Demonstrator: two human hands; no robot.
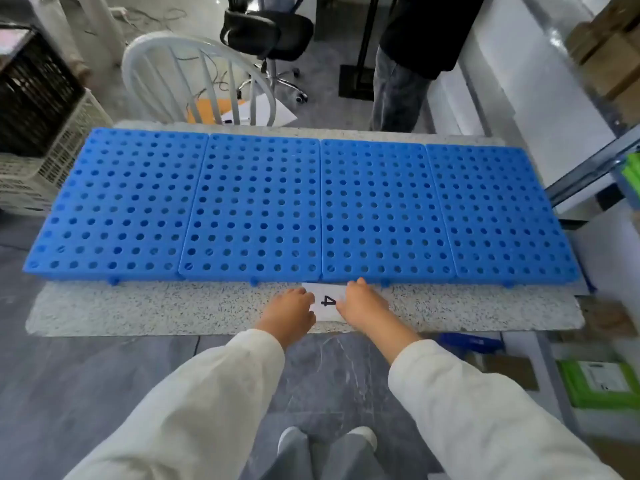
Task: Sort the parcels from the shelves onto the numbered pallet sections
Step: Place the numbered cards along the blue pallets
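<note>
Head view: a person in pale sleeves bends over a speckled mat [104, 306] on the floor, pressing a white card marked "4" [327, 301] flat against the near edge of a row of four blue perforated pallet sections [256, 202]. The left hand [291, 311] lies palm-down on the card's left side and the right hand [363, 303] on its right side, fingers spread flat rather than closed around anything; the digit shows between them. The card sits near the seam between the second and third sections from the left, touching or just short of the pallet edge; which cannot be told.

All four sections are bare: no parcel rests on any of them, and no other number card can be seen along the near edge. Cardboard boxes [609, 64] sit blurred on a shelf at the far right, and a green-edged package [602, 382] lies near right on the floor. By the look of it, the sorting proper has not begun; the labelling is under way, and every parcel remains to be carried over. A white chair [194, 74] and another person's legs [398, 95] stand beyond the pallets.
</note>
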